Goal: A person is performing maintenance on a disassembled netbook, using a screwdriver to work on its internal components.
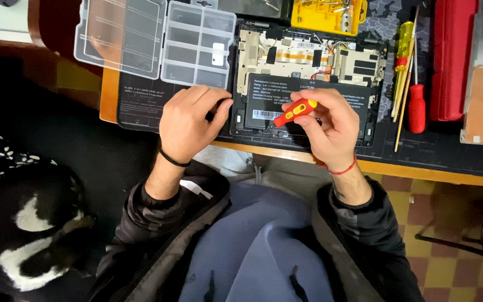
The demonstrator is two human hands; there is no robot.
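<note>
Both hands worked over an opened laptop (pixel 308 84) on the tabletop (pixel 420 168). Right hand (pixel 328 126) pinched a small red screwdriver (pixel 296 112) above the battery; left hand (pixel 188 123), curled closed, steadied the edge. A slip could gouge the battery.

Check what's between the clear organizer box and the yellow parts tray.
Head view: the top edge of the opened laptop, its hinge strip and bare circuit boards, fills the gap between the organizer and the yellow tray. Nothing loose shows there.
</note>
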